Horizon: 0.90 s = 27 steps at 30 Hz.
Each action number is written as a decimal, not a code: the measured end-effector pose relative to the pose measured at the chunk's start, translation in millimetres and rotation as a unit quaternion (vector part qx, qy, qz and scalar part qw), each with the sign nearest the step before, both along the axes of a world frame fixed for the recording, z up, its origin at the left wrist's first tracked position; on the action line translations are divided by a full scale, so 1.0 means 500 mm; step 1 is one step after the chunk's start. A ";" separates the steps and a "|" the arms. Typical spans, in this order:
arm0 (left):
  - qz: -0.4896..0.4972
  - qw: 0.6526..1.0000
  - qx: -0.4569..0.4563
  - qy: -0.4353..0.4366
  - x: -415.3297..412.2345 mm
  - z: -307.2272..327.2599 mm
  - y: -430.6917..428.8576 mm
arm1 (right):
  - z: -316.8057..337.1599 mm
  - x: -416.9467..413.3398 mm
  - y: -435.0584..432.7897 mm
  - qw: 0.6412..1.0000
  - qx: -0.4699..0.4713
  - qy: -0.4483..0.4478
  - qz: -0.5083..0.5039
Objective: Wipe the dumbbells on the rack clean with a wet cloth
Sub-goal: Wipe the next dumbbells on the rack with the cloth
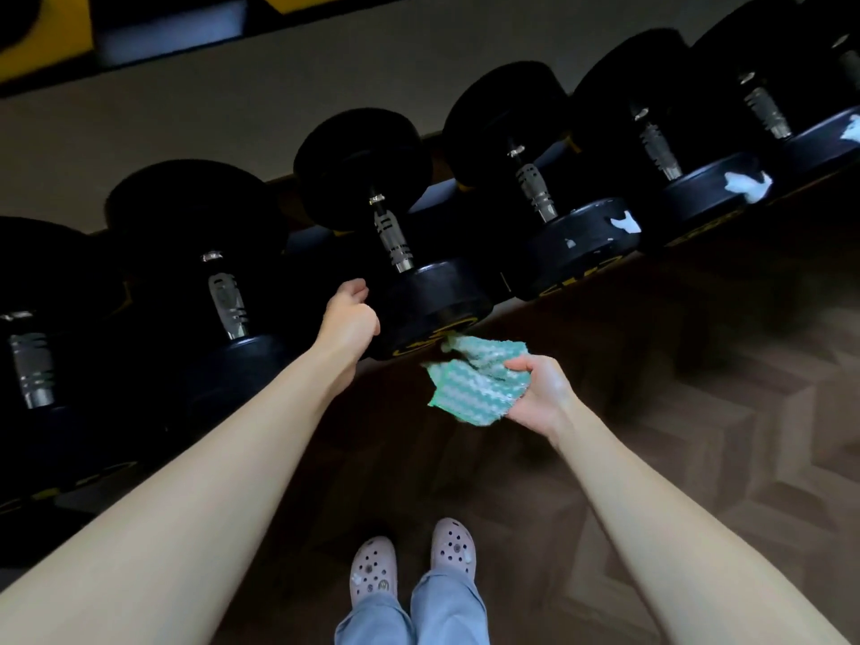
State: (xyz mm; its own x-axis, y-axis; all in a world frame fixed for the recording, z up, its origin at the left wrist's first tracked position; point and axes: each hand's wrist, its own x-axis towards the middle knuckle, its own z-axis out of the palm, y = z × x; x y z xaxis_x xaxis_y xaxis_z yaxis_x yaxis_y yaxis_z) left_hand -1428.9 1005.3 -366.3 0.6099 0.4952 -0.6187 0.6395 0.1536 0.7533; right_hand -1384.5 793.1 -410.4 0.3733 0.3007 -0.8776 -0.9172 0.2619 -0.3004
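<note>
Several black dumbbells with chrome handles lie in a slanting row on the rack. My right hand holds a green and white cloth just below the near head of the middle dumbbell; the cloth's upper corner touches that head's lower edge. My left hand is curled against the left side of the same head, its fingers hidden behind it. White patches show on the near heads of three dumbbells to the right.
Dark herringbone wood floor lies in front of the rack. My feet in pale clogs stand below. A beige wall runs behind the rack, with a black and yellow band above it.
</note>
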 end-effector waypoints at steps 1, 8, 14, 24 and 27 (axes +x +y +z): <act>0.019 1.000 0.016 -0.008 -0.002 0.004 -0.005 | 0.020 -0.007 0.001 0.999 0.034 -0.002 0.001; -0.026 0.993 -0.117 0.010 -0.034 0.132 -0.013 | 0.166 -0.023 0.046 0.983 0.167 -0.076 0.011; -0.130 0.945 -0.298 0.041 -0.042 0.201 0.034 | 0.249 -0.012 0.078 0.970 0.206 -0.092 0.092; -0.026 0.937 -0.348 -0.029 0.073 0.264 -0.003 | 0.281 0.055 0.072 0.921 0.036 -0.286 0.263; -0.056 0.936 -0.343 -0.059 0.122 0.268 -0.047 | 0.274 0.083 0.042 0.953 0.129 -0.224 0.157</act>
State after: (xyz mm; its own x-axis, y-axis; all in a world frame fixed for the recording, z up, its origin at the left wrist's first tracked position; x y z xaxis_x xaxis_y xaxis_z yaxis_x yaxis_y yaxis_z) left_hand -1368.1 981.5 -232.2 0.7189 -0.0652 -0.6920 0.5987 0.5640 0.5687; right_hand -1342.7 814.3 -273.5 0.5498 0.6435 -0.5325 -0.7566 0.1137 -0.6439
